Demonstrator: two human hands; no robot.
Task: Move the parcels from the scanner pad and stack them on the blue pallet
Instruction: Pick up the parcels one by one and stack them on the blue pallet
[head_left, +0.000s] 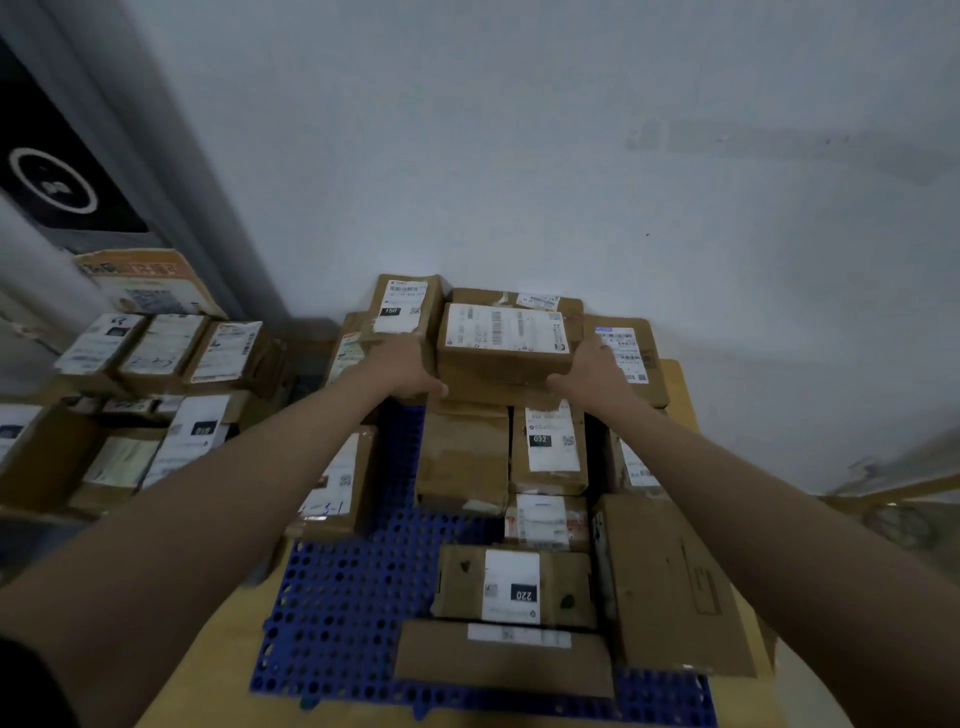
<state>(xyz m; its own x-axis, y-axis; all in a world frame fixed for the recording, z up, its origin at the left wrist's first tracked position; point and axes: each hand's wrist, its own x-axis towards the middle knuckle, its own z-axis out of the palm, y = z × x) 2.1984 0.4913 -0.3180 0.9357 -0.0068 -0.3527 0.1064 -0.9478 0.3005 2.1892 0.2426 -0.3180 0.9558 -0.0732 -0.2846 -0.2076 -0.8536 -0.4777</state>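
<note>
My left hand (410, 371) and right hand (592, 371) grip a labelled box (504, 343) atop the boxes stacked on the blue pallet (343, 613).

Open room at the near-left of the blue pallet (332, 613): bare perforated deck, nothing standing on it, and a narrow blue lane runs up from it toward the back, between the box with the handwritten label (337, 483) on the left and the plain brown box (462, 457) on the right. The right half is packed: the long flat carton (670, 587) hugs the right edge, the box marked 220 (511, 584) and the flat parcel (504, 657) close off the near edge. At the back, boxes are piled against the wall (519, 156), and both forearms span the middle, left hand (402, 366) and right hand (595, 371) gripping the top parcel (506, 338). Off to the left, another crowd of parcels (156, 353) fills the side.
</note>
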